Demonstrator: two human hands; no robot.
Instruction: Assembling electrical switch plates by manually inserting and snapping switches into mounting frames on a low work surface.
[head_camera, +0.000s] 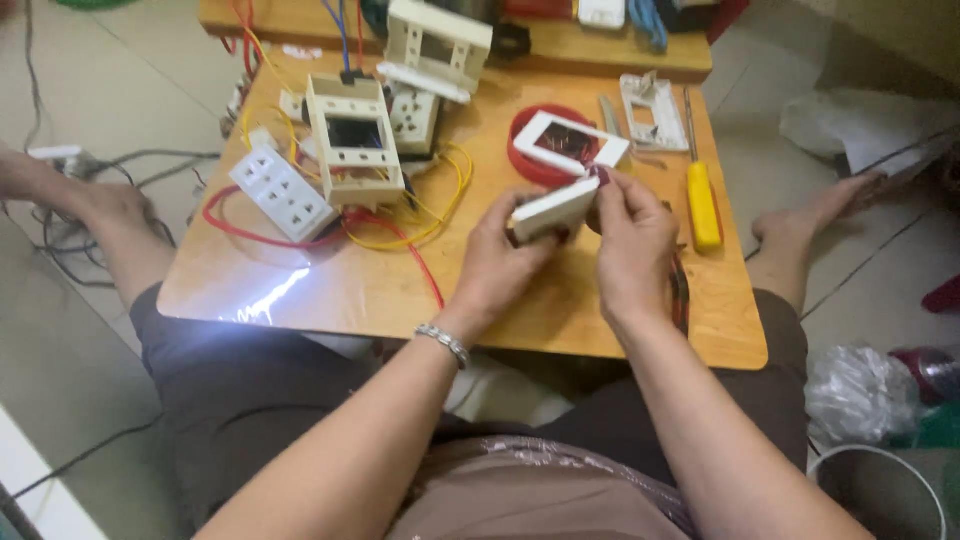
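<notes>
Between both hands' fingers (520, 222) sits a white switch plate (556, 208), pinched.

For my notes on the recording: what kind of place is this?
Probably a home floor used as an electrical repair spot. A low wooden board over the person's lap holds white plastic socket boxes, loose red and yellow wires, and a yellow-handled screwdriver.

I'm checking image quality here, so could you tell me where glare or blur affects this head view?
Head view: strong white glare washes out the wooden board's near-left edge; the left hand and right hand on the white plate look slightly soft; the yellow screwdriver reads clearly.
</notes>
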